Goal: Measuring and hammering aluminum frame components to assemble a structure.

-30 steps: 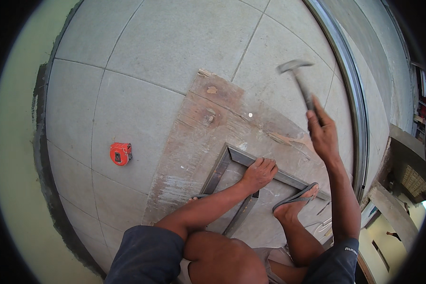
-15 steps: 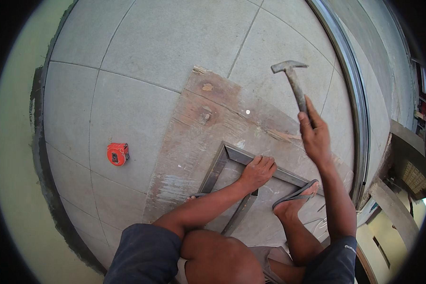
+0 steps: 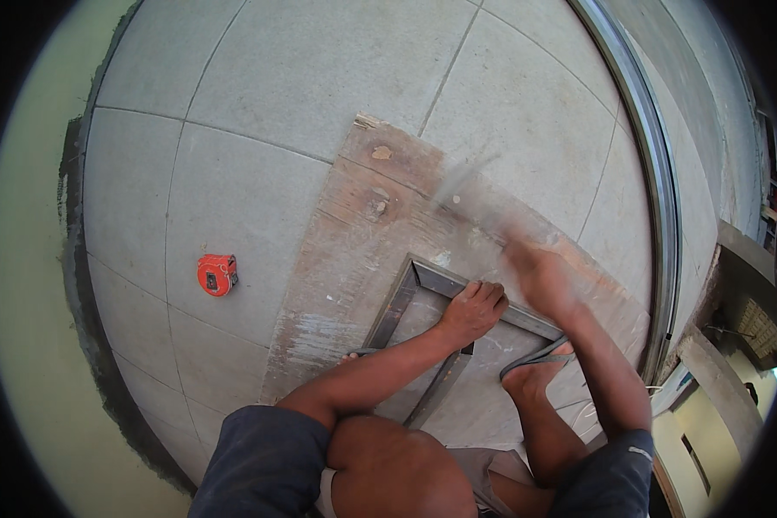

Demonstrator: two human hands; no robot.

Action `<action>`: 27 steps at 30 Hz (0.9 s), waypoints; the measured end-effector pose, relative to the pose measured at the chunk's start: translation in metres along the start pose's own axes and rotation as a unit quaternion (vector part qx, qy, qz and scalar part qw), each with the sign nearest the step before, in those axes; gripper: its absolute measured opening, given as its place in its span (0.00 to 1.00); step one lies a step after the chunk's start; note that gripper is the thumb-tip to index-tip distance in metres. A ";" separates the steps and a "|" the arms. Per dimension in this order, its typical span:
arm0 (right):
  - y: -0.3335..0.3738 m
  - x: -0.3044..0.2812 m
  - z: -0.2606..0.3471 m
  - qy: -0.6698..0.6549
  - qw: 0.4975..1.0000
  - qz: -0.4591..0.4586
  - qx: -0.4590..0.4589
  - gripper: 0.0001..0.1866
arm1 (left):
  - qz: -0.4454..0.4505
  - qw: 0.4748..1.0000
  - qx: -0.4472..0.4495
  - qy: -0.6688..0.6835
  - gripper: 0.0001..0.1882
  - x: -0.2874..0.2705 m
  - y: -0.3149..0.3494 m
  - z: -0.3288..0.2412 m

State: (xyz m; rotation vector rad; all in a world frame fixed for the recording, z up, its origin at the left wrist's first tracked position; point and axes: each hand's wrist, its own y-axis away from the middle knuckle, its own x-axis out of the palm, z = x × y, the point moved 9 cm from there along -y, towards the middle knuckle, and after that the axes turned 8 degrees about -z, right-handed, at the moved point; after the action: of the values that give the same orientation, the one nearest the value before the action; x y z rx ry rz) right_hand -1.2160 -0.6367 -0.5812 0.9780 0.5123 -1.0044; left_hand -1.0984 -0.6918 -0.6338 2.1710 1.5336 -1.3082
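My right hand (image 3: 544,278) is smeared by motion, its fingers round the handle of a hammer. The hammer's blurred head (image 3: 464,180) hangs over the board, beyond the corner of a dark metal frame (image 3: 440,281). That frame, made of joined bars, lies on a worn wooden board (image 3: 337,259). My left hand (image 3: 475,311) is closed over the frame's far bar, gripping it from above. My sandalled foot (image 3: 535,367) rests beside the right end of that bar, and another foot shows partly behind my left forearm.
A red tape measure (image 3: 217,274) lies on the grey floor tiles (image 3: 233,198) to the left. A metal track (image 3: 656,190) curves along the right side. At the far left stands a pale wall (image 3: 34,285) with a dark strip at its base.
My right hand has swung the hammer down and to the left, from raised at the right to low over the board. My left hand stays on the frame.
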 end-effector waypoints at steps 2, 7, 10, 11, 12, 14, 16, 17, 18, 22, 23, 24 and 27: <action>0.014 0.014 0.030 0.114 0.979 0.090 -0.144 0.26 | 0.151 0.987 0.042 -0.040 0.13 0.037 0.019 -0.007; -0.015 -0.056 -0.009 -0.079 0.994 -0.073 0.021 0.26 | 0.028 1.000 0.003 0.006 0.14 -0.003 -0.006 -0.005; -0.012 -0.065 -0.018 -0.160 0.965 -0.124 0.165 0.26 | 0.022 1.000 0.004 -0.004 0.14 -0.005 -0.004 -0.001; -0.004 -0.049 -0.026 -0.138 0.970 -0.131 0.150 0.27 | 0.019 1.000 0.002 0.001 0.14 -0.005 -0.006 -0.001; 0.013 -0.016 -0.016 -0.067 0.994 0.014 0.089 0.27 | 0.015 1.000 0.003 0.003 0.14 0.005 -0.001 -0.006; 0.024 0.012 0.006 -0.002 0.987 0.159 0.019 0.27 | 0.025 0.979 -0.146 0.142 0.15 0.027 0.020 0.015; 0.020 -0.004 0.021 0.017 0.983 0.183 0.027 0.28 | 0.051 0.993 -0.072 0.075 0.15 0.017 0.013 0.002; 0.019 -0.003 0.015 0.017 0.983 0.182 0.026 0.28 | 0.072 0.997 0.002 -0.003 0.15 0.011 0.006 -0.006; 0.012 -0.019 0.000 -0.049 0.994 0.070 0.064 0.27 | 0.072 0.997 0.003 -0.004 0.15 0.009 0.002 -0.003; 0.007 -0.051 -0.014 -0.150 0.965 -0.100 0.190 0.27 | 0.038 0.999 0.008 0.012 0.16 0.001 -0.003 -0.002; 0.012 -0.044 -0.016 -0.150 0.965 -0.101 0.191 0.27 | 0.039 0.999 0.004 0.011 0.16 0.000 -0.003 -0.001; 0.021 -0.006 -0.007 -0.046 0.989 0.066 0.127 0.27 | 0.040 0.999 0.005 0.011 0.16 0.007 0.004 -0.003; 0.025 0.015 0.006 0.050 0.983 0.176 0.003 0.28 | 0.047 0.996 -0.034 0.066 0.13 0.019 0.021 0.005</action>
State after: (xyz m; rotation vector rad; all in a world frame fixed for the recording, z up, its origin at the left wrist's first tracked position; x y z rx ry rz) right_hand -1.1871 -0.6439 -0.5788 1.0855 0.4010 -0.6422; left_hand -1.0825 -0.6912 -0.6577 2.2965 1.4770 -1.0891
